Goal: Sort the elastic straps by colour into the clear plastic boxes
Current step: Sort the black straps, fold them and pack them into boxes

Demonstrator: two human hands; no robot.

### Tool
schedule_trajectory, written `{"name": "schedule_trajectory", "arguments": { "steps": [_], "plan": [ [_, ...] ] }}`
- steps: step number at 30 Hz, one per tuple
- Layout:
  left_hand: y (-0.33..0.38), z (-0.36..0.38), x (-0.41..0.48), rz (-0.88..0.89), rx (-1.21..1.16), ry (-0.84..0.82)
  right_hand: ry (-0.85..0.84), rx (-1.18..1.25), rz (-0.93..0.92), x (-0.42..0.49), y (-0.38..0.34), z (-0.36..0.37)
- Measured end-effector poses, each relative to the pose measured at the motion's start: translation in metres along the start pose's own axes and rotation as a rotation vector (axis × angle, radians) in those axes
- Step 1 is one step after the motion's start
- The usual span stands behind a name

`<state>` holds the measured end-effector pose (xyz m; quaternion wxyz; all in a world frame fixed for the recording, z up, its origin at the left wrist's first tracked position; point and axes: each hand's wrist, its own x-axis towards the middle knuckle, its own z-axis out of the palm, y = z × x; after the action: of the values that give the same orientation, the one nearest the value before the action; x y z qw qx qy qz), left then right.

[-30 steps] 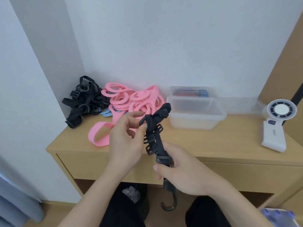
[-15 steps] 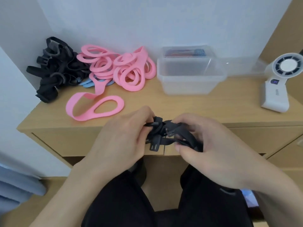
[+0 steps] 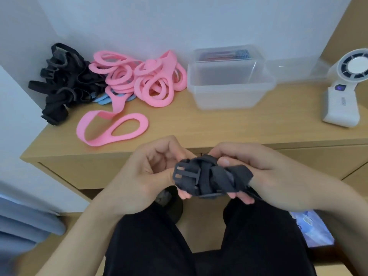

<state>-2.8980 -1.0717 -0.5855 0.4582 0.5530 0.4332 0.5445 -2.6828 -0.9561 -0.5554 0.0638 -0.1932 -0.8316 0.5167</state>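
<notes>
Presently, in the head view, the black strap [image 3: 209,176] was wadded into a compact bundle between both hands. It hung in front of the near edge of the table [image 3: 219,128], above the person's lap. A plastic slider buckle [image 3: 185,172] showed at the bundle's left end.

Handling: the webbing appeared light, soft and springy, so the bundle would probably unroll once released. The buckle was the only stiff part. The soundest hold was judged to be across the wraps at mid-bundle, not by a loose end.

Fingers: the left hand [image 3: 143,176] gripped the buckle end, its fingers [image 3: 165,154] curled close and one fingertip under the bundle. The right hand [image 3: 278,176] pinched the other end, thumb on top and fingers [image 3: 244,198] tucked beneath. Neither hand showed an open gap.

Destination: a clear plastic box [image 3: 229,96] stood open on the table, just right of the pink straps [image 3: 153,82]. It looked empty, though blur left that uncertain. A second box [image 3: 225,54] stood behind it, near the wall. The other black straps [image 3: 61,82] lay heaped at the far left corner, touching the pink heap, with a few blue straps [image 3: 103,99] beneath. A white handheld fan [image 3: 346,92] stood at the far right.
</notes>
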Motion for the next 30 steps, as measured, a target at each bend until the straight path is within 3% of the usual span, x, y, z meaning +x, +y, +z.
{"name": "schedule_trajectory", "arguments": {
  "steps": [6, 11, 18, 21, 26, 30],
  "plan": [
    [-0.013, 0.003, 0.005, -0.057, -0.090, 0.240, 0.053, 0.301, -0.054, 0.018, 0.016, 0.014],
    [-0.013, 0.004, 0.008, -0.053, -0.151, 0.456, 0.041, 0.339, -0.013, 0.023, 0.029, 0.018],
    [0.000, 0.006, 0.011, -0.057, 0.003, 0.656, 0.409, 0.117, 0.032, 0.019, 0.016, 0.027],
    [0.003, 0.009, 0.010, -0.032, 0.121, 0.648, 0.488, 0.148, -0.082, 0.012, 0.003, 0.026],
    [0.001, 0.012, 0.002, -0.036, 0.438, 0.512, 0.323, 0.212, -0.210, 0.001, -0.006, 0.014],
    [0.008, 0.014, -0.002, -0.038, 0.573, 0.376, 0.328, 0.239, -0.249, -0.001, -0.002, 0.001]
  ]
}}
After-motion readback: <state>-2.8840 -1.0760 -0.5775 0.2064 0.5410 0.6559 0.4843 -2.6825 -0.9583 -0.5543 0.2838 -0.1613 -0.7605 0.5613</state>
